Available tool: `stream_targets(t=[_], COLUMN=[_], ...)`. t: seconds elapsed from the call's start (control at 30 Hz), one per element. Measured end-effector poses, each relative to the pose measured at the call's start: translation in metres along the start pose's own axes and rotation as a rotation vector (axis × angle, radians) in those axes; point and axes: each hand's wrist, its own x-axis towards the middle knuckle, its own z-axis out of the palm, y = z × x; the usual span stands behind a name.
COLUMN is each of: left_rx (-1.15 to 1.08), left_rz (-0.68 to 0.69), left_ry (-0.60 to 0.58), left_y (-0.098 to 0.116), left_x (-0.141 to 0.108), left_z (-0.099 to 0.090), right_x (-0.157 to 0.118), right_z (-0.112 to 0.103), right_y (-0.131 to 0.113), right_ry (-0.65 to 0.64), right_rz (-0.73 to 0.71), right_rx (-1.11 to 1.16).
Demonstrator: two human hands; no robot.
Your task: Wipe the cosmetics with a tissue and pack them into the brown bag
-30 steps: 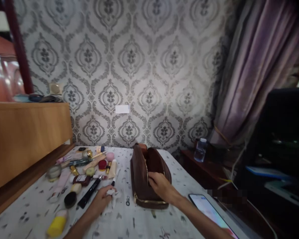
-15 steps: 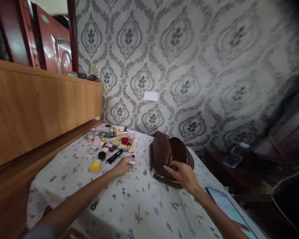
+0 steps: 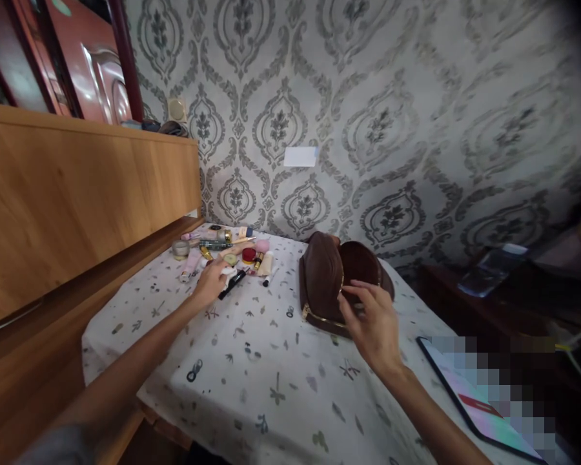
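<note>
My left hand [image 3: 211, 283] is closed on a crumpled white thing [image 3: 230, 274], held just over a black tube [image 3: 233, 285] among the cosmetics. Around it lie a red-lidded jar [image 3: 248, 256], a pale tube [image 3: 266, 264], a pink tube [image 3: 190, 265] and a clear jar [image 3: 181, 249]. The open brown bag [image 3: 321, 278] stands to the right. At its zipped edge my right hand [image 3: 374, 323] has thumb and fingers apart, fingertips near or touching the zipper, with nothing visible in it.
A phone or tablet [image 3: 479, 403] lies at the table's right edge. Wooden furniture [image 3: 87, 200] borders the table [image 3: 271, 361] on the left, and a patterned wall rises behind. Beyond the right side, a clear container [image 3: 489, 274] sits on a dark surface.
My left hand has moved left and away from me with the white thing, over the cosmetics. My right hand stays at the bag, its fingers wider apart. The view has shifted.
</note>
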Motion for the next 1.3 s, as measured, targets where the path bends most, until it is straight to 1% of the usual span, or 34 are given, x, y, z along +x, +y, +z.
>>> stream_targets(t=[0.03, 0.07, 0.13, 0.23, 0.33, 0.4, 0.47, 0.57, 0.6, 0.67, 0.7, 0.77, 0.87, 0.93, 1.0, 1.07, 1.17, 1.3], left_rx=[0.045, 0.086, 0.158, 0.235, 0.269, 0.261, 0.231, 0.107, 0.048, -0.049, -0.072, -0.072, -0.066, -0.066, -0.019, 0.077, 0.188, 0.23], left_rz=[-0.022, -0.036, -0.047, -0.046, -0.035, -0.002, 0.058, 0.235, 0.305, 0.411, 0.433, 0.423, 0.372, 0.377, 0.45, 0.541, 0.594, 0.563], left_ry=[-0.01, -0.032, -0.095, -0.174, -0.231, -0.283, -0.353, -0.484, -0.521, -0.565, -0.57, -0.545, -0.424, -0.347, -0.321, -0.307, -0.288, -0.306], left_y=[-0.003, -0.005, -0.005, 0.0, 0.004, 0.006, 0.009, 0.016, 0.018, 0.023, 0.026, 0.032, 0.048, 0.063, 0.077, 0.085, 0.082, 0.057], left_x=[0.002, 0.003, 0.003, 0.003, 0.005, 0.007, 0.006, -0.001, -0.004, -0.01, -0.013, -0.019, -0.03, -0.039, -0.048, -0.053, -0.053, -0.042], left_z=[-0.001, 0.0, 0.007, 0.021, 0.026, 0.024, 0.019, 0.013, 0.013, 0.012, 0.012, 0.014, 0.021, 0.029, 0.039, 0.048, 0.053, 0.044], right_x=[-0.002, -0.005, -0.011, -0.021, -0.032, -0.04, -0.046, -0.053, -0.054, -0.055, -0.055, -0.054, -0.052, -0.052, -0.052, -0.051, -0.051, -0.051], right_z=[0.003, 0.007, 0.019, 0.044, 0.067, 0.077, 0.082, 0.083, 0.082, 0.08, 0.079, 0.077, 0.075, 0.074, 0.074, 0.073, 0.073, 0.073], right_y=[-0.006, -0.013, -0.028, -0.043, -0.047, -0.044, -0.039, -0.033, -0.032, -0.032, -0.033, -0.035, -0.038, -0.039, -0.039, -0.039, -0.038, -0.038], right_ry=[0.018, -0.008, -0.15, -0.387, -0.544, -0.58, -0.559, -0.517, -0.523, -0.579, -0.611, -0.656, -0.668, -0.673, -0.67, -0.666, -0.658, -0.649], right_rz=[-0.048, -0.083, -0.113, -0.063, 0.05, 0.121, 0.158, 0.141, 0.125, 0.085, 0.067, 0.048, 0.078, 0.098, 0.119, 0.149, 0.184, 0.175], right_rx=[0.03, 0.078, 0.215, 0.395, 0.48, 0.512, 0.526, 0.513, 0.501, 0.466, 0.445, 0.41, 0.378, 0.366, 0.352, 0.344, 0.362, 0.381])
